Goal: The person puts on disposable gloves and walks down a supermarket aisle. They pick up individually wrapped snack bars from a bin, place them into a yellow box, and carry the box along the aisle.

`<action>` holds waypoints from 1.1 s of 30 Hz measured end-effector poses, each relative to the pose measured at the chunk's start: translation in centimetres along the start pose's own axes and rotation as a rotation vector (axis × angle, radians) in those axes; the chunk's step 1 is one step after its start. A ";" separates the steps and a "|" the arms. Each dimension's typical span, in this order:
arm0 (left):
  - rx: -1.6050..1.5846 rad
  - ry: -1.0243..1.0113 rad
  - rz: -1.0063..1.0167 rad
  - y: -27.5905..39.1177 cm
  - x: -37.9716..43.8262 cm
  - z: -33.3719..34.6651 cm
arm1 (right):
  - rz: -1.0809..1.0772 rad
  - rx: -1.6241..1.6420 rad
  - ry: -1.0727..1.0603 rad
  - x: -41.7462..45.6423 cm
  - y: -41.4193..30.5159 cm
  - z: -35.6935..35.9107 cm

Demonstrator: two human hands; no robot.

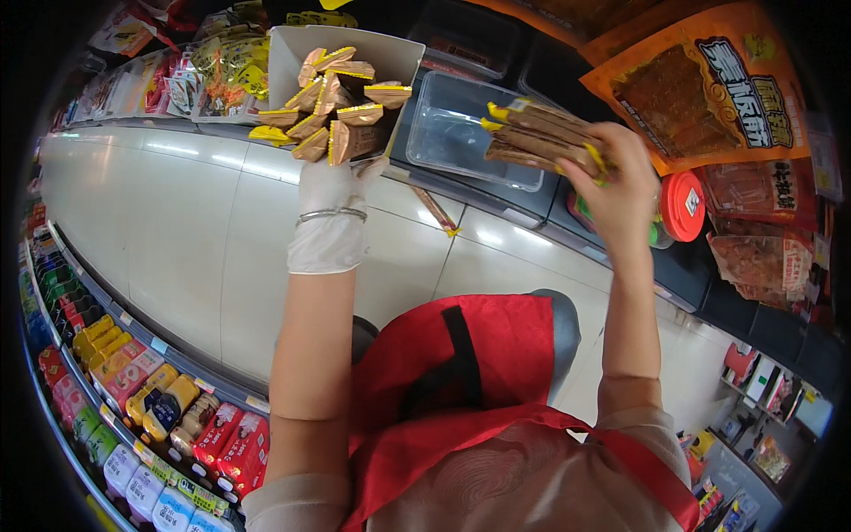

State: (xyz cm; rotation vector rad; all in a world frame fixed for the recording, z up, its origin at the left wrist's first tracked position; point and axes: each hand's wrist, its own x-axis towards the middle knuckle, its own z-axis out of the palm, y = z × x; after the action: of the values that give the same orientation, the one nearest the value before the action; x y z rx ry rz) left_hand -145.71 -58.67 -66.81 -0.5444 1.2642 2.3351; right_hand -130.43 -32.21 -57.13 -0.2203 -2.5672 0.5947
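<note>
My left hand (331, 189), in a white glove with a metal bangle at the wrist, holds the near side of a white cardboard box (346, 41); its fingertips are hidden. Gold-wrapped snack packets (332, 93) with yellow ends lie jumbled inside that box. My bare right hand (615, 169) is closed around a bundle of thin brown stick packets (542, 133) with yellow ends. This bundle hangs above the right part of a clear plastic bin (442, 143) on the dark shelf. One similar stick packet (435, 209) is on the tiled floor below the shelf edge.
A red-lidded jar (683, 206) stands right of my right hand. Large orange snack bags (711, 90) hang behind it. More bagged snacks (229, 73) fill bins at the left. Drinks line a lower-left shelf (159, 392). My red apron (459, 352) is below.
</note>
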 end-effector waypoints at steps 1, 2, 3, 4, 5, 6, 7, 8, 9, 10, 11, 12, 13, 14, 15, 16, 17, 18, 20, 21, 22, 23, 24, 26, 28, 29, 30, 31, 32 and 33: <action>-0.026 -0.001 -0.027 0.2 -0.2 -0.1 | 0.014 0.048 -0.025 0.1 0.9 1.7; -0.049 -0.002 -0.058 0.2 0.0 -0.5 | 0.037 0.092 -0.072 0.0 1.8 3.0; -0.072 -0.007 -0.089 0.1 0.2 -0.5 | 0.035 0.117 -0.096 -0.2 3.3 4.1; -0.043 0.002 -0.087 0.2 -0.1 -0.2 | 0.030 0.149 -0.122 -0.5 4.8 5.0; -0.019 0.013 -0.081 0.5 -0.6 0.3 | 0.057 0.163 -0.160 -1.0 6.1 5.9; 0.005 0.021 -0.077 0.5 -0.9 0.7 | 0.086 0.174 -0.196 -1.5 7.4 6.5; -0.019 0.055 -0.078 0.5 -1.1 1.0 | 0.113 0.187 -0.236 -1.7 7.7 6.8; 0.015 0.037 -0.055 0.7 -1.5 1.3 | 0.099 0.075 -0.254 -2.1 8.0 6.8; 0.050 0.016 -0.034 1.1 -2.0 1.6 | 0.087 -0.039 -0.269 -2.7 8.2 6.6; 0.087 -0.007 -0.015 1.3 -2.3 2.1 | 0.077 -0.155 -0.282 -3.3 8.1 6.3; 0.096 -0.004 -0.006 1.5 -2.5 1.9 | 0.102 -0.229 -0.259 -3.0 6.4 5.8; 0.105 -0.001 0.004 1.7 -2.7 1.5 | 0.128 -0.302 -0.235 -2.6 4.4 4.9; 0.123 -0.005 0.003 1.7 -2.6 1.2 | 0.168 -0.380 -0.210 -2.8 2.7 4.3; 0.112 -0.014 0.014 1.6 -2.5 1.0 | 0.167 -0.303 -0.382 -3.4 1.4 4.2; 0.102 -0.020 0.028 1.4 -2.2 0.4 | 0.162 -0.220 -0.555 -3.9 0.0 4.4; 0.086 -0.033 0.039 1.3 -2.1 0.0 | 0.158 -0.144 -0.724 -4.1 -1.3 4.7; 0.040 -0.040 -0.005 1.2 -1.6 -0.4 | 0.102 -0.153 -0.879 -4.7 -2.4 6.1; -0.006 -0.051 -0.050 0.7 -0.6 -1.1 | 0.049 -0.164 -1.032 -6.2 -2.3 8.9; -0.041 -0.052 -0.097 0.6 -0.7 -0.1 | -0.028 -0.113 -1.306 -9.5 0.6 16.0; -0.021 -0.056 -0.109 1.1 -1.7 1.1 | -0.015 -0.129 -1.358 -11.0 2.2 18.9; 0.000 -0.053 -0.110 1.5 -2.3 1.7 | -0.015 -0.140 -1.408 -12.4 3.7 21.6; -0.049 -0.020 -0.117 1.4 -2.0 1.1 | -0.025 -0.202 -1.429 -13.4 4.6 24.2; -0.032 -0.033 -0.095 1.6 -2.0 1.1 | -0.027 -0.263 -1.449 -14.5 5.7 26.6; -0.001 -0.042 -0.046 1.9 -2.9 0.5 | 0.052 -0.308 -1.421 -15.9 6.1 30.0; -0.028 -0.021 -0.056 2.0 -3.0 0.3 | 0.237 -0.277 -1.313 -17.9 6.5 32.8; -0.034 -0.045 -0.084 1.6 -2.9 0.8 | 0.347 -0.280 -1.191 -20.0 8.1 34.5; -0.039 -0.077 -0.116 1.2 -2.8 1.8 | 0.458 -0.277 -1.055 -22.0 10.0 35.7; -0.072 -0.045 -0.085 1.0 -2.3 -0.3 | 0.326 -0.334 -1.057 -21.5 7.1 35.4; -0.077 -0.048 -0.080 1.1 -2.3 -0.3 | 0.235 -0.406 -1.034 -21.8 6.5 35.1; -0.081 -0.055 -0.076 1.2 -2.6 -0.2 | 0.191 -0.398 -1.027 -21.6 6.5 34.8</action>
State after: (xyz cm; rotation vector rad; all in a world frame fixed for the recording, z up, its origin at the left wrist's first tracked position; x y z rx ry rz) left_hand -144.17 -59.84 -64.74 -0.5408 1.1099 2.3298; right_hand -128.76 -44.93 -96.62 -0.3650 -3.6922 0.2664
